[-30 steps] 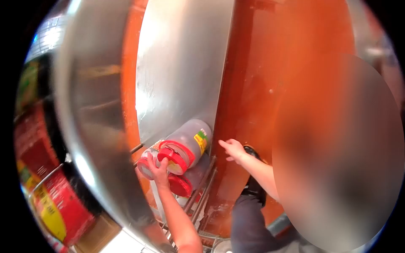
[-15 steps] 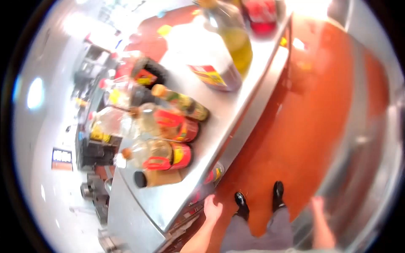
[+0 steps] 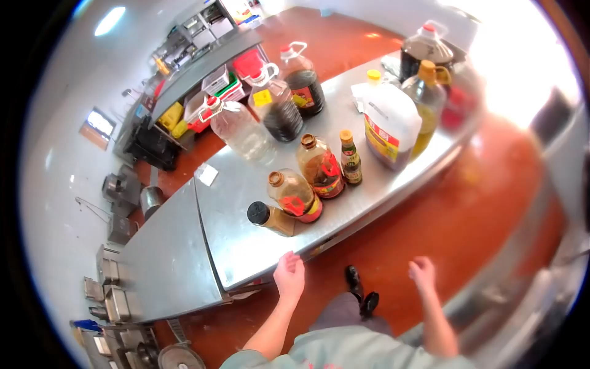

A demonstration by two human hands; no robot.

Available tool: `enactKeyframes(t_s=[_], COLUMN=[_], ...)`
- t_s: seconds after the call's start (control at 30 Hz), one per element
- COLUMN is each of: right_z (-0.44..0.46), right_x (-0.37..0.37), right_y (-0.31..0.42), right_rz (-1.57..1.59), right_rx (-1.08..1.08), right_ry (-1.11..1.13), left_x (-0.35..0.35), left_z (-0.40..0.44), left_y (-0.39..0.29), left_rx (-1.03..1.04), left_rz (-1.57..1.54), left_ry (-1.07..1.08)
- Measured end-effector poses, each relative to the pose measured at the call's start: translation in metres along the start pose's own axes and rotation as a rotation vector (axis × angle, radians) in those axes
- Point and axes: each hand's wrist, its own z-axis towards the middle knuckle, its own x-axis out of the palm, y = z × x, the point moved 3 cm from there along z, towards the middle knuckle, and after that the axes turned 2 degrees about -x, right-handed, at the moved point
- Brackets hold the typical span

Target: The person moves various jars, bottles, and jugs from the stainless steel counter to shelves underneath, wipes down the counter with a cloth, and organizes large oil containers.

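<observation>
My left hand point(image 3: 289, 275), loosely curled with nothing visible in it, is by the near edge of the steel table point(image 3: 246, 258). Nearest to it is a black-capped seasoning jar point(image 3: 279, 222). Behind that stand a large sauce bottle point(image 3: 298, 197) with a red label, a second brown-capped sauce bottle point(image 3: 322, 169) and a slim orange-capped bottle point(image 3: 351, 161). Out over the floor, apart from the table, hangs my right hand point(image 3: 422, 272), its fingers curled and nothing seen in them. A white jug point(image 3: 390, 126) and a yellow oil bottle point(image 3: 427, 101) stand farther right.
Dark-liquid jugs point(image 3: 305, 89) and a clear jug point(image 3: 243, 132) stand at the table's far side. A white paper point(image 3: 207, 174) lies near the table seam. Red floor point(image 3: 381, 227) runs along my side. Crates point(image 3: 215, 83) sit under another counter behind.
My view has swung left and levelled, so the bottles now look upright and more of the table and wall shows. My feet have come closer together. My left hand's fingers are more curled.
</observation>
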Motion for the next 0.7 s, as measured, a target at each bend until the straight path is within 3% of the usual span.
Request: enactKeyframes(t_s=[0.07,0.13,0.17,0.27,0.37,0.43,0.6,0.7], right_z=[0.002,-0.005,-0.009,0.004,0.017,0.028,0.026,0.022], right_x=[0.060,0.118,0.143,0.208,0.255,0.274,0.285,0.270], right_y=[0.087,0.168,0.210,0.278,0.305,0.299,0.296,0.272], right_rz=[-0.025,-0.128,-0.253,-0.320,-0.327,-0.224,-0.144,-0.155], right_rx=[-0.137,-0.477,-0.661,-0.888,-0.898,-0.847,-0.540,-0.715], right_ry=[0.152,0.257,0.271,0.319,0.348,0.375,0.343,0.268], left_x=[0.008,0.010,0.013,0.028,0.036,0.042,0.048,0.044], left_z=[0.026,0.045,0.055,0.080,0.099,0.104,0.104,0.073], left_y=[-0.038,-0.070,-0.080,-0.092,-0.085,-0.088,-0.091,-0.101], left_rx=[0.114,0.228,0.213,0.115,0.116,0.031,-0.119,-0.162], left_rz=[-0.102,-0.145,-0.175,-0.315,-0.368,-0.572,-0.630,-0.581], left_ry=[-0.058,-0.134,-0.141,-0.124,-0.115,-0.129,-0.132,-0.163])
